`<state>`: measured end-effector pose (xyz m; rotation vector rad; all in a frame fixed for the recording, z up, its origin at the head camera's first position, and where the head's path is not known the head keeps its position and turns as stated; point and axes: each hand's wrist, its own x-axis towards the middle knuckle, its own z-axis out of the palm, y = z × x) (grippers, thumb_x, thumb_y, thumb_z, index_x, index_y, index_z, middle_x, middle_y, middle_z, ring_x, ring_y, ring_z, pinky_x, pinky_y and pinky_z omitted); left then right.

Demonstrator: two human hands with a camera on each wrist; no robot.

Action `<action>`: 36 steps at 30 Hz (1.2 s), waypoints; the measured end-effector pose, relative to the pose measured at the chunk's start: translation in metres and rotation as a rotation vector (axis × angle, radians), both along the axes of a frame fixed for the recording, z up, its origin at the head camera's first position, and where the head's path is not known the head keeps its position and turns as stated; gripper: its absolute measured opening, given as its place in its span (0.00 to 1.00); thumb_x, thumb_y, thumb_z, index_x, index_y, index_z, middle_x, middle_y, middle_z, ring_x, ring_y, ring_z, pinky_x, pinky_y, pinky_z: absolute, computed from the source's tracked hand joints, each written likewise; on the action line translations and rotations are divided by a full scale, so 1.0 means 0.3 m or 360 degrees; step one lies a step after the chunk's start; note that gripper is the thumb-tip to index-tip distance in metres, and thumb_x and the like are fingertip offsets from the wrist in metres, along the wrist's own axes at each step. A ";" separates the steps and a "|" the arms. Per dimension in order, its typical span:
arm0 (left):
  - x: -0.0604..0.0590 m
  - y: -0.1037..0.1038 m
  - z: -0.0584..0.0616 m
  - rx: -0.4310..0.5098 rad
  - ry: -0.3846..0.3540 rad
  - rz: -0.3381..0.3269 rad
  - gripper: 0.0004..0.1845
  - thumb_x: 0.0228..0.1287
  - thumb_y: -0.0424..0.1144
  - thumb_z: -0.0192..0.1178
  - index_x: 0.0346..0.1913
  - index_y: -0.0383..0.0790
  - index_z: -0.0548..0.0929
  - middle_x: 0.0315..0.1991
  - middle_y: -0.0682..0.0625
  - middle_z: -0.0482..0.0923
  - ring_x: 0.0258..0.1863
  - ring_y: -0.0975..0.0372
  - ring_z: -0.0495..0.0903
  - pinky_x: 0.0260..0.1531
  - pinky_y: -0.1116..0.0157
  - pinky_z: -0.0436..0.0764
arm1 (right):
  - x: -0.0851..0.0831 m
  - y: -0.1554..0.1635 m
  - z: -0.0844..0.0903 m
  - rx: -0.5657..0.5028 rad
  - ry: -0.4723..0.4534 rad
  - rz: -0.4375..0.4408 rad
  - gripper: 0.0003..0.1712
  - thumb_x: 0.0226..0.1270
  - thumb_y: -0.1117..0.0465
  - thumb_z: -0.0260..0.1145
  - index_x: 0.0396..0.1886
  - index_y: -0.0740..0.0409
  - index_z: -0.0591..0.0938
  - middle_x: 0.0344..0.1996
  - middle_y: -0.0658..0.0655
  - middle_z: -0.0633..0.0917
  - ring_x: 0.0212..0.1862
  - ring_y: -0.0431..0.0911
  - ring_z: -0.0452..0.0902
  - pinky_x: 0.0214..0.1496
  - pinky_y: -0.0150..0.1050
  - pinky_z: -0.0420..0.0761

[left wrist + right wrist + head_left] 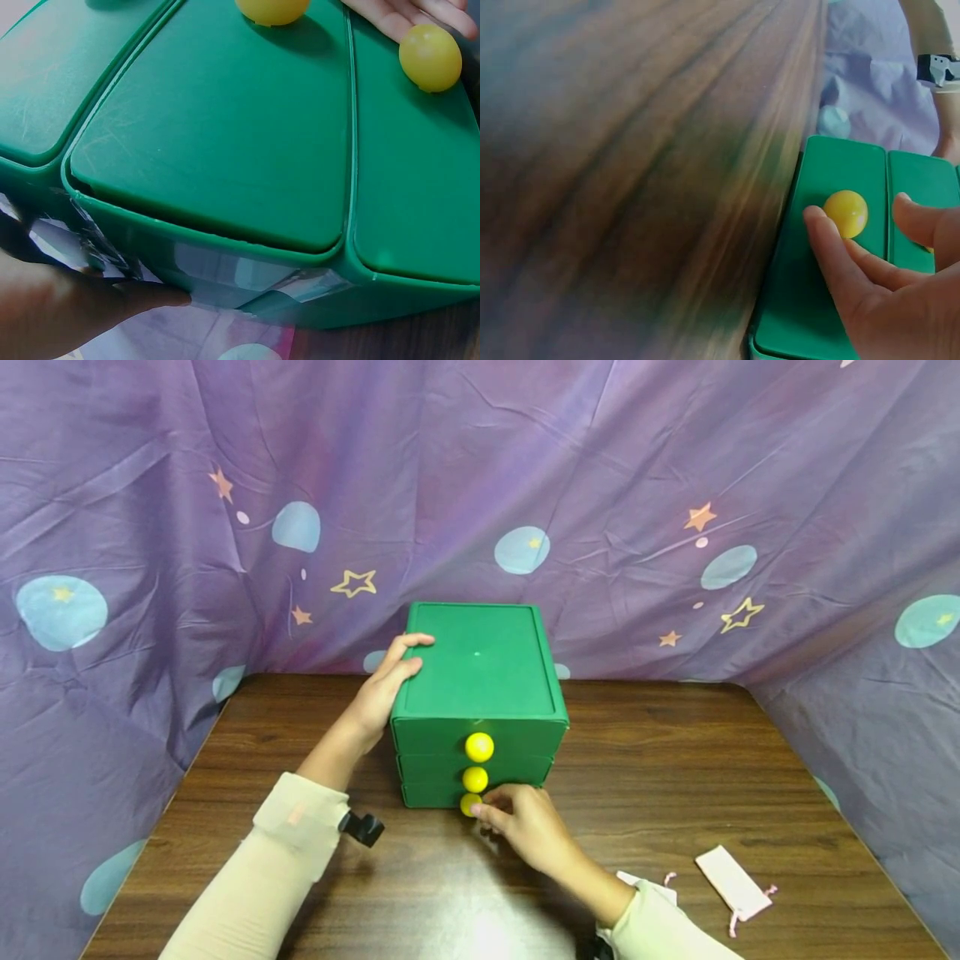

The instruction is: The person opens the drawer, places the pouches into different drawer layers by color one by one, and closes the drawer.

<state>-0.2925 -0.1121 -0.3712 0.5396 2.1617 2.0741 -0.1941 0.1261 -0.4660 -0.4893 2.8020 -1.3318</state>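
Standing on a dark wooden table [675, 777]: a green three-drawer box [480, 672], sitting toward the far edge, near the middle, yellow knobs facing the near side. Lying flat near the right front of the table, well apart from the box: a small pink drawstring pouch [733, 882]. Peeking out just left of it, beside a sleeve: a second pale piece [637, 883], mostly hidden.
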 end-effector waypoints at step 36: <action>0.000 0.001 0.000 0.0012 0.0002 0.0002 0.24 0.80 0.39 0.37 0.74 0.42 0.63 0.79 0.44 0.50 0.72 0.48 0.55 0.71 0.45 0.54 | -0.015 -0.011 -0.060 -0.0985 -0.1126 0.0095 0.26 0.81 0.59 0.58 0.55 0.84 0.75 0.37 0.63 0.88 0.39 0.45 0.88 0.46 0.38 0.86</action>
